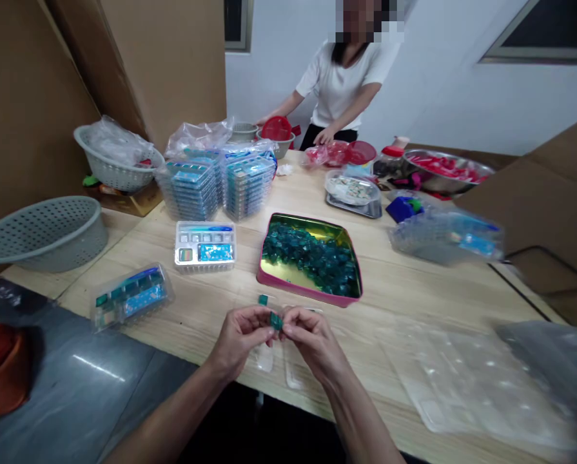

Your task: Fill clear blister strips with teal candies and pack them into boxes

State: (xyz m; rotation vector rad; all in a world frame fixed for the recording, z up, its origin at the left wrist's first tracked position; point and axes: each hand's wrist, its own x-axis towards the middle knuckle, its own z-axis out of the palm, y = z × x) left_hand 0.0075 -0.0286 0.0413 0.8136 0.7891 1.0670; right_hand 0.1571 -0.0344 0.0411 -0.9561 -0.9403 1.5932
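- Left hand (pixel 237 338) and right hand (pixel 313 338) meet over the table (pixel 380 290), thumbs and fingers pinched narrow on one dark-green piece (pixel 276 321) held between your fingertips.
- Just beyond them rests a loose green piece (pixel 263 299); pale plastic trays (pixel 294 381) lie beneath your hands, partly hidden by them. Best practice, by judgement: pinch lightly, as the piece looks small and slick, work low, and angle your wrists outward to see past your knuckles.
- Far left of your hands stands a grey basket (pixel 41 235); nearer, a filled pack (pixel 133 296) lies askew.
- Beyond your left hand sit stacked packs (pixel 191 187), with a single pack (pixel 205 248) on the near side.
- Ahead of your hands, a pink-walled tin (pixel 307 293) holds a green heap (pixel 327 264); its near wall could catch your fingers on a low reach.
- Across from you, a co-worker (pixel 339 90) handles red items (pixel 339 153).
- Right of your hands spread moulded plastic sheets (pixel 462 380), likely to snag a wide-swung elbow.
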